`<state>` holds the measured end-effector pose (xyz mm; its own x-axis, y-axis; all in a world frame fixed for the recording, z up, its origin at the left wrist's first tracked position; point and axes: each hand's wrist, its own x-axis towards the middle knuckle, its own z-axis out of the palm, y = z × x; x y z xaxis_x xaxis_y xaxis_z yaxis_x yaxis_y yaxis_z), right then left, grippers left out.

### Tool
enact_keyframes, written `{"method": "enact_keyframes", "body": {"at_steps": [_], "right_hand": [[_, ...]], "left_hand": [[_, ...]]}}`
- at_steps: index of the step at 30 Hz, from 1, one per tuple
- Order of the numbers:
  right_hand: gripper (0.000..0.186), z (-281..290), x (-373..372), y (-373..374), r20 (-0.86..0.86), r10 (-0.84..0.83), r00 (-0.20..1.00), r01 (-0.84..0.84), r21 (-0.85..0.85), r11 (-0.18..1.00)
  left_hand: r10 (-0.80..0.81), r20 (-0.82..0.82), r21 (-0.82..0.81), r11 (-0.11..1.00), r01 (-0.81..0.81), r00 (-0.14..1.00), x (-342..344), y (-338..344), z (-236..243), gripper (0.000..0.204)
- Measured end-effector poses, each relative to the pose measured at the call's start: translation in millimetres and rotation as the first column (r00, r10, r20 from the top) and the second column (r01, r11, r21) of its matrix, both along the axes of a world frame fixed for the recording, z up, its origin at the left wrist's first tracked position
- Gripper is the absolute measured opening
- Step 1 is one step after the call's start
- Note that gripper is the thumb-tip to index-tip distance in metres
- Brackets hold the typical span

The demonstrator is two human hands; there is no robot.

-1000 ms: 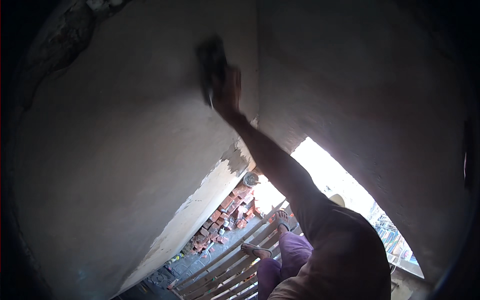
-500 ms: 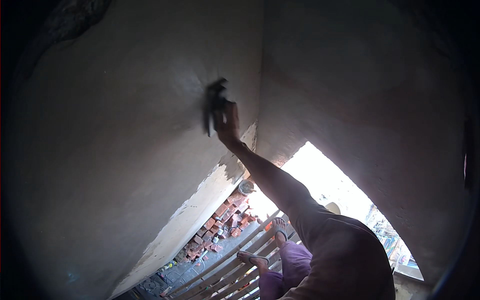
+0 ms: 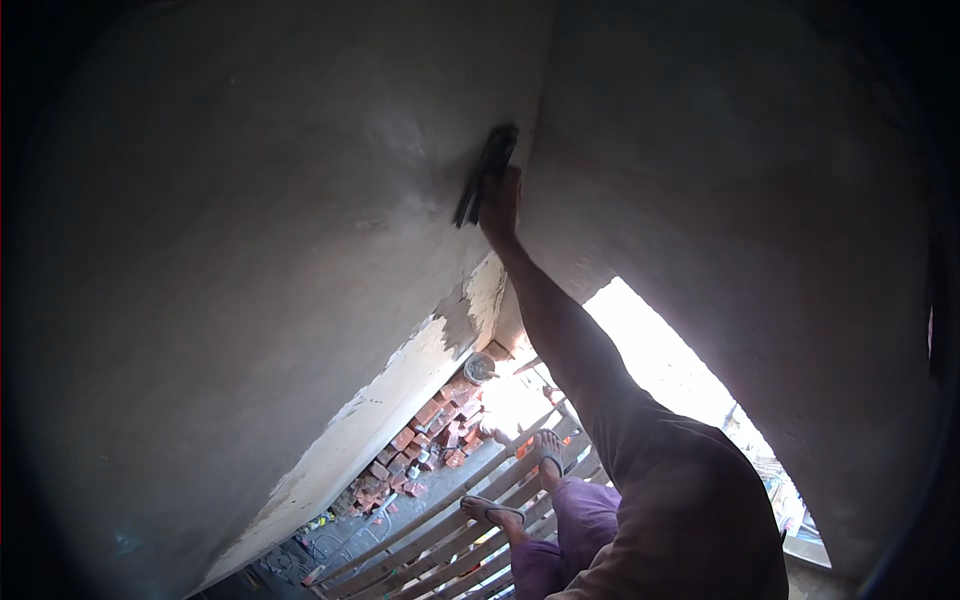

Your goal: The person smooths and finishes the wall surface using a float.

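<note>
My right arm reaches up and forward, and my right hand is closed around the handle of a dark plastering trowel. The trowel's long narrow edge shows, tilted, at the plastered left wall, close to the corner where the two walls meet. Its blade looks slightly blurred, and my fingers are partly in shadow. Around the trowel the grey plaster has a smooth, faintly shiny surface. Lower down, the plaster ends in a ragged edge above a paler strip of wall. My left hand is out of the picture.
My sandalled feet stand on a slatted wooden platform with gaps between its boards. Below lie a heap of red bricks and a bucket. A bright opening cuts through the right wall.
My right hand has moved the trowel right and slightly up along the left wall, nearer to the corner. The view has shifted a little.
</note>
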<state>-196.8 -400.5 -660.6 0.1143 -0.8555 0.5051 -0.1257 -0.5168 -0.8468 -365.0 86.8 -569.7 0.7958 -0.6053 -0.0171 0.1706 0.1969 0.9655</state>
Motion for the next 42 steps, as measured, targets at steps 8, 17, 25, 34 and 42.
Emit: {"method": "enact_keyframes", "body": {"at_steps": [8,17,25,34,42], "right_hand": [[0.039,211.5,51.7,13.5,0.105,0.034,0.994,0.046,-0.672,0.739],[0.037,-3.0,20.3,-12.5,0.008,-0.145,0.989,0.146,-0.099,0.984],[0.038,202.6,51.8,-8.8,0.156,-0.06,0.986,0.156,-0.727,0.669],[0.045,59.5,49.2,-59.0,0.149,-0.169,0.974,0.221,-0.477,0.851],[0.051,-162.4,-11.5,26.3,-0.214,0.096,0.972,-0.106,-0.035,0.994]], "left_hand": [[-0.59,0.065,0.919,0.349,0.181,0.805,-141.5,14.2,-78.9,0.043],[-0.613,0.203,0.862,0.482,0.158,0.763,-124.1,22.5,-112.7,0.042],[-0.587,0.325,0.822,0.563,0.085,0.742,-70.0,49.5,-134.5,0.042],[-0.514,0.512,0.731,0.681,-0.036,0.688,25.9,91.2,-229.2,0.041],[-0.055,0.906,0.277,0.825,-0.493,0.419,193.8,65.8,-130.7,0.038]]}}
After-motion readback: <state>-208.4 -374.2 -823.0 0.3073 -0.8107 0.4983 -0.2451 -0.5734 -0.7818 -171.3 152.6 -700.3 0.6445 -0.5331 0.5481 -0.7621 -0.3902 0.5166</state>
